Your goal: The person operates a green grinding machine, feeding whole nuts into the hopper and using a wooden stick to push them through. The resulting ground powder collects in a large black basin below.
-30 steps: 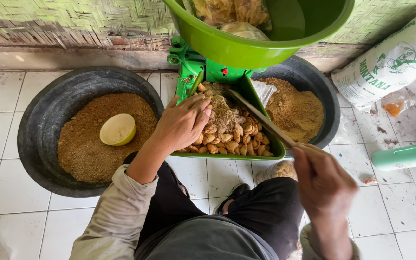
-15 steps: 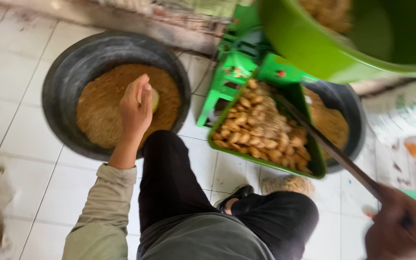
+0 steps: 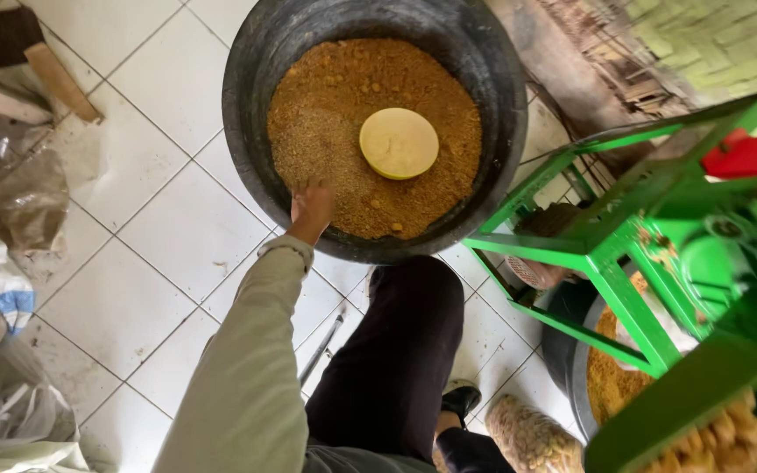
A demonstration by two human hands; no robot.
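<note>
A wide black basin [image 3: 245, 114] stands on the white tiled floor, filled with brown ground meal [image 3: 335, 96]. A pale yellow round dish [image 3: 399, 143] lies on the meal near the middle. My left hand [image 3: 311, 208] rests at the basin's near rim, at the edge of the meal, with its back toward me. Its fingers are curled out of sight, so I cannot tell whether they grip the rim. The grey sleeve runs down to the bottom edge. My right hand is outside the view.
A green metal machine frame [image 3: 606, 254] stands at the right over a second black basin [image 3: 561, 350] of meal. Its green tray holds peanuts [image 3: 733, 442]. A mesh bag of peanuts [image 3: 527, 434] lies by my foot. Plastic bags [image 3: 10, 201] and wood pieces [image 3: 54, 79] crowd the left.
The view has swung left onto the left basin. My left hand has moved from the yellow dish back to the near rim. My right hand and its stick have left the view.
</note>
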